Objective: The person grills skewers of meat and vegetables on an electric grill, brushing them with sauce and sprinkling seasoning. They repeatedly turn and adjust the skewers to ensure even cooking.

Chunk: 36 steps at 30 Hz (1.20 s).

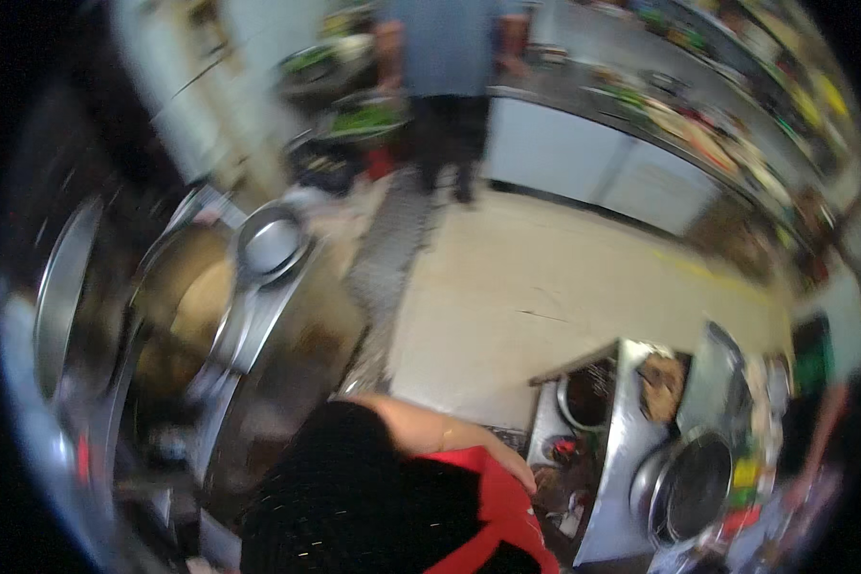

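From a black sleeve my left forearm crosses in front of the red apron (506, 495), and my left hand (515, 468) lies at the apron's right edge, close to a metal cart. The fingers are blurred and partly hidden, so whether they hold anything cannot be told. My right hand is out of view. Beside the hand is the steel cart (606, 459), with a dark pot (590, 398) on its lower level and a large round metal pan (696, 488) on top. A brown, flat thing (661, 387) sits near the cart's far end.
Left is a cooking range with a large wok (208, 287) and a round metal pot (271, 247). A person in a blue shirt (441, 50) stands ahead by bowls of greens (366, 120). A counter (588, 151) runs right; another person (836, 323) is at the far right.
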Motion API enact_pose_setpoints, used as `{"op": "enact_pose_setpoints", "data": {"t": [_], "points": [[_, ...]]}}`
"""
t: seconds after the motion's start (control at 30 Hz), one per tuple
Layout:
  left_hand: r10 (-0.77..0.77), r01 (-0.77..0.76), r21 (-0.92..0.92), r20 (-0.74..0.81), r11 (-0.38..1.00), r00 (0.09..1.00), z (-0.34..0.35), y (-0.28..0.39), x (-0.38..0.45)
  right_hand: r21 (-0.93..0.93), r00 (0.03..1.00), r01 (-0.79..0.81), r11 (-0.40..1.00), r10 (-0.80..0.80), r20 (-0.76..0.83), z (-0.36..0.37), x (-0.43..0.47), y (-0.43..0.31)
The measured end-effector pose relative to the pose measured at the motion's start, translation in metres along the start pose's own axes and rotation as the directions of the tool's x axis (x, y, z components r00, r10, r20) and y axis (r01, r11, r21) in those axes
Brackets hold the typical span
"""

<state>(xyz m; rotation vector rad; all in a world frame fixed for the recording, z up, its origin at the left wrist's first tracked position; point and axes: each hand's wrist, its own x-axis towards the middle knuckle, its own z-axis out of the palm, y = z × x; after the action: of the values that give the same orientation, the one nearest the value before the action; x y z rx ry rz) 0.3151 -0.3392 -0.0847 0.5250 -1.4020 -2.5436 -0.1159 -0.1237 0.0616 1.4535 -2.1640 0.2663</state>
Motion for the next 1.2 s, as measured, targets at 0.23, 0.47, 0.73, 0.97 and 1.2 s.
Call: {"op": "enact_pose_setpoints", "data": {"t": [0.23,0.47,0.73,0.97,1.2], "points": [[-0.242,0.206,0.337,0.067,0.919,0.968,-0.040,0.060,0.009,-0.545,0.857,-0.455,0.704,0.512,-0.053,-0.098,-0.241,0.094],[-0.468,0.288,0.714,0.063,0.638,0.881,-0.028,0.081,0.081,-0.612,0.493,-0.694,0.380,0.870,-0.018,-0.152,-0.258,0.050],[-0.724,0.098,0.878,0.318,0.468,0.612,0.131,0.090,0.185,-0.644,0.568,-0.687,0.336,0.802,-0.187,-0.157,-0.274,0.054],[-0.401,-0.334,0.687,0.677,0.646,0.618,0.358,0.108,0.255,-0.638,0.578,-0.670,0.378,0.806,-0.129,-0.163,-0.270,0.049],[-0.311,-0.445,0.703,0.671,0.555,0.674,0.594,0.064,0.233,-0.608,0.571,-0.695,0.385,0.809,-0.141,-0.152,-0.280,0.053]]}}
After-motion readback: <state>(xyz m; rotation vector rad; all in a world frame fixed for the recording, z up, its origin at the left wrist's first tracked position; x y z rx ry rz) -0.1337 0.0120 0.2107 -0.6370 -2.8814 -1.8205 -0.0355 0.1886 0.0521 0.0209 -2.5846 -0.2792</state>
